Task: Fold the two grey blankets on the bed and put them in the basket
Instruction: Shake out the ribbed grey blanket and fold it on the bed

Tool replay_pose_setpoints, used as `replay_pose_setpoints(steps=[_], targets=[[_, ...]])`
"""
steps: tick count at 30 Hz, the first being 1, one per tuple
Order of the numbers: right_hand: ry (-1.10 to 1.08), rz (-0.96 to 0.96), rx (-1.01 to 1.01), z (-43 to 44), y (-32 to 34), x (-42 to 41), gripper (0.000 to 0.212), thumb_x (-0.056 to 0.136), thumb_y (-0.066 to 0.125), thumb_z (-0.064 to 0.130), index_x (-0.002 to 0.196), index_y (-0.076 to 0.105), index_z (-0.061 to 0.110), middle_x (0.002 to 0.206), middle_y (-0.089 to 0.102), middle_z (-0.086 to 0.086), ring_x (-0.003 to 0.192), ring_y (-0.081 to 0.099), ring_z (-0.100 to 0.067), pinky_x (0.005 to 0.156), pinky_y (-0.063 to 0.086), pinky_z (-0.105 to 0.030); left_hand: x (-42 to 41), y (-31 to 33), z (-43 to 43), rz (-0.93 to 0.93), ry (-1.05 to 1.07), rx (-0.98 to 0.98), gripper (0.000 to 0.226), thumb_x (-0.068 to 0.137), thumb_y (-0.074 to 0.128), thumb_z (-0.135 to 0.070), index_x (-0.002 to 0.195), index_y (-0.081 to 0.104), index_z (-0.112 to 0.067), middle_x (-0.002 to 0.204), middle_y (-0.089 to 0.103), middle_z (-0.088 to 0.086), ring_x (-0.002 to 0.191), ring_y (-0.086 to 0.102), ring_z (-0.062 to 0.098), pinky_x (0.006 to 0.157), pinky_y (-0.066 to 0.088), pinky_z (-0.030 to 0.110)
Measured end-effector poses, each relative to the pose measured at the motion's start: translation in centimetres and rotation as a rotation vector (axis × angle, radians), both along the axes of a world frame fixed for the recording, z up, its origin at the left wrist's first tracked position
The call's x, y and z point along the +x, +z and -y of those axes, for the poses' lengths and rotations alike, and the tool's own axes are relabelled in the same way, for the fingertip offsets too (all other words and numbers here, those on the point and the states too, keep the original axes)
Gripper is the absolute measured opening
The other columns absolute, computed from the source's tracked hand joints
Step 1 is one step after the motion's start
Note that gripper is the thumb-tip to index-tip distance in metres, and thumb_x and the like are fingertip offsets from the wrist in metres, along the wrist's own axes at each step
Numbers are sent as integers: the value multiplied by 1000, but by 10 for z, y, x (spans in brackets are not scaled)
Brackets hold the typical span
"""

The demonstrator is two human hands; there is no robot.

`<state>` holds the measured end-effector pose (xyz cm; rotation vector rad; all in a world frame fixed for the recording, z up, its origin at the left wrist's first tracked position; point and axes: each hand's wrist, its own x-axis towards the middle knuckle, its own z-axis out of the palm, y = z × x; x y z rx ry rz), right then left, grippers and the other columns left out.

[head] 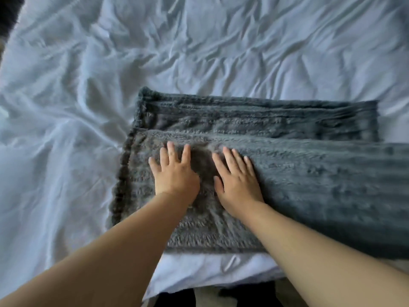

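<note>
A fluffy grey blanket (298, 185) lies folded in a long band across the near side of the bed, running off the right edge of view. A second, darker grey layer (254, 116) shows just beyond it; whether that is another blanket or a fold of the same one I cannot tell. My left hand (174, 173) lies flat on the blanket near its left end, fingers spread. My right hand (236, 178) presses flat beside it, fingers straight. Neither hand grips the fabric. No basket is in view.
The bed (199, 52) is covered with a wrinkled white sheet that fills the far and left parts of the view. Its near edge (199, 278) hangs just below my forearms, with dark floor beneath it.
</note>
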<state>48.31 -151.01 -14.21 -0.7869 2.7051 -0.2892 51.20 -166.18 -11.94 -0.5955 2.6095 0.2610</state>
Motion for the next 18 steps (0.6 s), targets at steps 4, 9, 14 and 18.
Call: replay_pose_setpoints(steps=[4,9,14,18], targets=[[-111,-31,90,-100,26,-19,59,101,35,36,155,17,24,164,5,-6,151,3,-24,120,-5,-43,-10,21,-100,-24,-132,111,70,98,35,-32,154,-6,-32,161,-17,11,149,-12,30,117,-6,55],[-205,-66,225,-240,50,-50,61,98,42,43,153,26,25,163,16,-6,150,15,-25,120,3,-48,-42,18,-228,-94,-235,198,72,95,36,-56,153,-3,-39,161,-14,16,148,-12,38,114,-9,58],[-213,-71,253,-323,35,-80,70,90,22,57,154,24,27,162,16,-5,150,14,-24,121,2,-45,-58,-27,-278,-63,-110,97,77,88,22,-72,149,-16,-45,158,-24,19,145,-20,41,115,-8,56],[-204,-125,120,-335,-12,-97,69,91,28,53,153,26,23,161,20,-8,149,15,-26,120,1,-41,-67,-75,-284,-104,-80,15,77,89,23,-68,151,-13,-39,157,-25,22,143,-23,41,109,-20,53]])
